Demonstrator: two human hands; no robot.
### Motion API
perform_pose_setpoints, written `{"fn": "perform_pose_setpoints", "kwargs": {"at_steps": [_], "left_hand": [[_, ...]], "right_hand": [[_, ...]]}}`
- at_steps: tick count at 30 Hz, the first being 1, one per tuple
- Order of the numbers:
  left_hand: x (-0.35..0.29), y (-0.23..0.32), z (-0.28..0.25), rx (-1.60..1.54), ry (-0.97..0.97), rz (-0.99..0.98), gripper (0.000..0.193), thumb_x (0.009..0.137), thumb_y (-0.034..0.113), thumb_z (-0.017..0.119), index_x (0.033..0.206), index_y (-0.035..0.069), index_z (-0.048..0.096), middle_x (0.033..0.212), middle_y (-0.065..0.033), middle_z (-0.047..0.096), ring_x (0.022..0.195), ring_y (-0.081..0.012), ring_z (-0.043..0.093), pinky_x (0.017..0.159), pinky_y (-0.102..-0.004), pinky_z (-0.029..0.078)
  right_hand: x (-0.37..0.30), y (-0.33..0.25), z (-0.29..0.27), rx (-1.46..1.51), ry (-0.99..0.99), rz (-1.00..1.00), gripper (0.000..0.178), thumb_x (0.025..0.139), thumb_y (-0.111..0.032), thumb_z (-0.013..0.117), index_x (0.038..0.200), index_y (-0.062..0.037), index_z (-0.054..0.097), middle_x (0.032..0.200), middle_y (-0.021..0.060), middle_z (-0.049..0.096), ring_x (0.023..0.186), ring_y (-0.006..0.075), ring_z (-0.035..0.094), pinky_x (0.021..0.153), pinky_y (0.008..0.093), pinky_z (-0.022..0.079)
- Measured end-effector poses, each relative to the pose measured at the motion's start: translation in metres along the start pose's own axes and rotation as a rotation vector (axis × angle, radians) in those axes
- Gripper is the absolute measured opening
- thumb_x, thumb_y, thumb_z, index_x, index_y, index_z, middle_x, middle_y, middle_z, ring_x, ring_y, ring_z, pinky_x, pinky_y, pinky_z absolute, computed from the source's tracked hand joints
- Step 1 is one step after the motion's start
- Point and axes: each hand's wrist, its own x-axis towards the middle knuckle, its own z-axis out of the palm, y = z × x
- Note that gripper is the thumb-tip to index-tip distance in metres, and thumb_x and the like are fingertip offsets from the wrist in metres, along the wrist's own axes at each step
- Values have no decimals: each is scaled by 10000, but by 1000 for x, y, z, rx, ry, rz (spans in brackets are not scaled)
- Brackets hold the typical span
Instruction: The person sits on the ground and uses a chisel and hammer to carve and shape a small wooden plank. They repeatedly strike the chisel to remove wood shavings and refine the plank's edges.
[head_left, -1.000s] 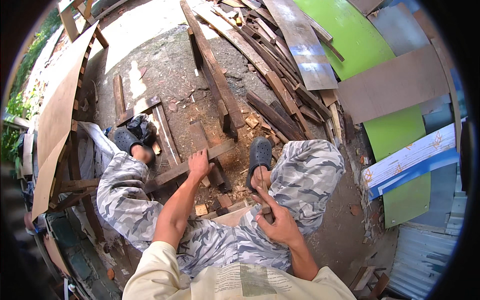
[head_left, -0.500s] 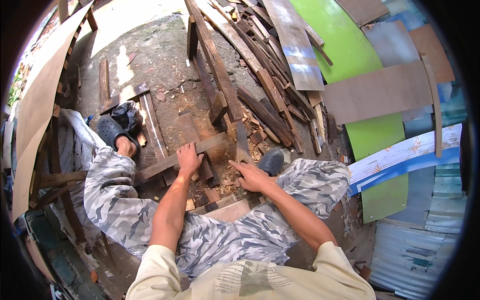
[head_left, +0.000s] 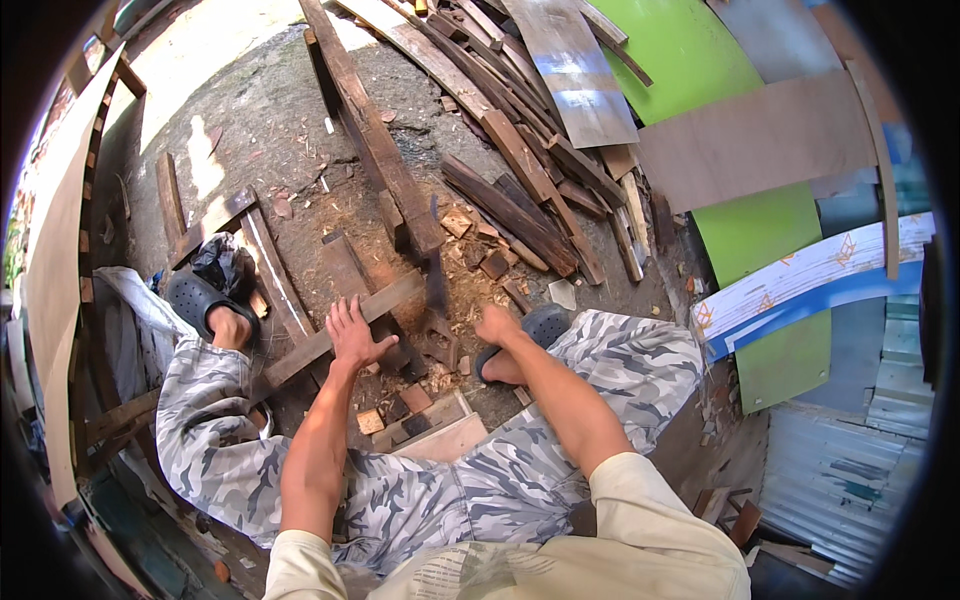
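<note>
My left hand (head_left: 352,335) lies with fingers spread on a narrow wooden plank (head_left: 290,365), which runs slantwise across other boards. Beyond the plank's right end is a handsaw, its dark blade (head_left: 436,285) pointing away and its wooden handle (head_left: 440,342) toward me. No hand is on the saw. My right hand (head_left: 497,325) is curled beside my right clog (head_left: 545,325), to the right of the saw handle. Its fingers are closed, and whatever they hold, if anything, is hidden. Under the plank lies a wider dark board (head_left: 350,268).
A long dark beam (head_left: 375,140) stretches away ahead. To its right are piled wood strips (head_left: 520,150) and small offcuts (head_left: 495,262). Green sheets (head_left: 690,60) and brown panels (head_left: 755,140) lean at right. A wooden panel (head_left: 60,260) stands at left. Sawdust covers the ground near the saw.
My right hand has left the saw handle and moved right, its fingers now curled. My left hand has spread its fingers on the plank. The view has shifted slightly.
</note>
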Motion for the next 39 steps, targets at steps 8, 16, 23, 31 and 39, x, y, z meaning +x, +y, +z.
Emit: {"fn": "perform_pose_setpoints", "kwargs": {"at_steps": [8,16,23,31,39], "left_hand": [[1,-6,4,26,-72,5,1390,668,728,813,1584,-22,85,1622,-335,109,1528,-522,18,1215,-645,31],[-1,1,-3,21,-126,-2,1393,678,697,819,1584,-37,56,1628,-357,45,1531,-528,-35,1215,-644,-3],[1,3,-5,38,-159,-19,1401,679,714,810,1586,-33,46,1629,-355,32,1531,-525,-39,1217,-636,-4],[-5,3,-7,34,-170,-18,1386,697,717,795,1590,-26,40,1633,-355,25,1535,-515,-36,1221,-623,-11],[-9,2,-3,28,-135,-1,1373,702,707,797,1592,-18,45,1631,-359,40,1536,-514,-42,1222,-622,-18]], "right_hand": [[76,64,-57,-55,238,204,606,890,-278,664,1423,-31,515,1475,206,539,1404,377,463,1133,469,437],[117,94,-55,-132,381,158,388,912,-136,621,1280,-16,582,1312,188,574,1232,383,558,1019,491,504],[120,82,-37,108,302,373,692,862,-329,732,1418,-17,461,1302,209,625,1287,417,543,1063,513,459],[116,78,-48,25,211,287,674,846,-388,771,1343,6,541,1387,220,561,1268,415,562,1069,506,467],[115,82,-35,85,100,239,663,796,-272,748,1351,47,575,1302,298,633,1230,439,610,1034,487,498]]}}
